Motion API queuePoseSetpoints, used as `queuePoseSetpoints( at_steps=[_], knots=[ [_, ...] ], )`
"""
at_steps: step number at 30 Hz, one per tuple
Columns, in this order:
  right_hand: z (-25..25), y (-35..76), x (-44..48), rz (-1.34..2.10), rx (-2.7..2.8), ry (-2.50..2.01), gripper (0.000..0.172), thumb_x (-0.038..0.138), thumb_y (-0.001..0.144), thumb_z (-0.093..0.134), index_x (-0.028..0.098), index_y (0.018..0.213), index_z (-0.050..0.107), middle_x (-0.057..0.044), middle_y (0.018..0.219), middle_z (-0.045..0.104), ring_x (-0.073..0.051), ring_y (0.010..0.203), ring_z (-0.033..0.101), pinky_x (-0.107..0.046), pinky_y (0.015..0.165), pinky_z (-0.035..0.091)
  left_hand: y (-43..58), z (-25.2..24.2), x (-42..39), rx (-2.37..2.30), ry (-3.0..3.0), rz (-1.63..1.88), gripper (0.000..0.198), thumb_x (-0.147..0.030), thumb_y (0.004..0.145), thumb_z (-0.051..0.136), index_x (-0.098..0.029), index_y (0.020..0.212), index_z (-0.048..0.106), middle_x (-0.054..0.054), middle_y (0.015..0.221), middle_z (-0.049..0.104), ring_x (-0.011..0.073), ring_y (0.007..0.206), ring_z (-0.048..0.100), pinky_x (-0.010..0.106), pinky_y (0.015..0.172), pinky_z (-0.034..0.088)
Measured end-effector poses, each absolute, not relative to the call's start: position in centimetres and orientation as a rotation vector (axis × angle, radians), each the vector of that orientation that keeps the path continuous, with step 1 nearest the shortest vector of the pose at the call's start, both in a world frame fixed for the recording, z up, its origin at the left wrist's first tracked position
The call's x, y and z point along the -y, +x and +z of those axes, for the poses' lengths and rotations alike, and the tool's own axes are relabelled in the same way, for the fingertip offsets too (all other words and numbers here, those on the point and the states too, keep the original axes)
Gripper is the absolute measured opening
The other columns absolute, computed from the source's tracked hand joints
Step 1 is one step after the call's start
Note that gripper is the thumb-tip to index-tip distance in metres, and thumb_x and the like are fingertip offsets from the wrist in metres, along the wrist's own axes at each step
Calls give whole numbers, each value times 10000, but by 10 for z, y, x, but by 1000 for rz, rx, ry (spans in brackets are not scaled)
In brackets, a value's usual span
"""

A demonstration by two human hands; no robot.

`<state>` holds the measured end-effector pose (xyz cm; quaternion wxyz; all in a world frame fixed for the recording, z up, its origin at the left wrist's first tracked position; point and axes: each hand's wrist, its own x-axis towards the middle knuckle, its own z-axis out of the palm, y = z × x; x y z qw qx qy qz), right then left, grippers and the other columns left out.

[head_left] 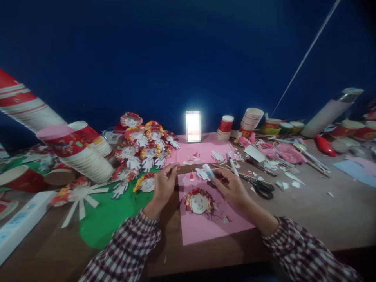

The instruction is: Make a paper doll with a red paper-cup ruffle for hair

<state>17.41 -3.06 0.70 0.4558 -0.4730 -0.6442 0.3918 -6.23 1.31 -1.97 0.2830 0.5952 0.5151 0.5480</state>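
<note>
My right hand (227, 182) is closed around a small white and pale-blue tube that looks like a glue stick (208, 171). It hovers over the upper part of a pink paper sheet (195, 233). My left hand (166, 182) is held in a pinch beside the sheet's left edge; whatever may be between its fingertips cannot be made out. On the sheet lies a round paper face (199, 203) with a red and yellow frilled rim. A white paper cutout (202, 174) is close to the tube, and a small red piece with a yellow tip (192, 176) sits between my hands.
Finished paper-face figures (148, 150) stand on the left behind green paper (102, 223). Stacked paper cups (88, 160) lean at far left. Black-handled scissors (262, 188), a white pen (233, 164) and paper scraps (295, 183) lie right. A bright, blurred-out screen (193, 126) stands at the back.
</note>
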Motion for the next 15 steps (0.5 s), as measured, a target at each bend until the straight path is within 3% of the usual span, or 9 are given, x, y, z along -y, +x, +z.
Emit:
queuePoseSetpoints(
  at_steps=[4, 7, 15],
  knots=[
    [6, 174, 30, 980, 1576, -1160, 285, 375, 865, 610, 187, 1077, 637, -90, 1017, 699, -204, 871, 685, -362, 783, 580, -64, -19, -13, -1396, 1619, 1505, 240, -310, 826, 597, -182, 985, 722, 88, 987, 740, 225, 909, 691, 367, 863, 538],
    [7, 174, 30, 967, 1573, -1172, 271, 380, 861, 614, 204, 1066, 644, -80, 1000, 702, -207, 866, 686, -361, 781, 577, -64, -20, -15, -1393, 1605, 1513, 292, -331, 842, 582, -177, 1064, 694, 99, 1015, 731, 219, 871, 697, 342, 797, 556],
    [12, 174, 31, 948, 1570, -1179, 250, 383, 859, 614, 205, 1029, 654, -75, 935, 712, -213, 824, 685, -370, 735, 579, -63, -17, -13, -1449, 1649, 1466, 273, -362, 857, 572, -173, 1002, 705, 81, 887, 746, 199, 753, 689, 306, 710, 538]
  ],
)
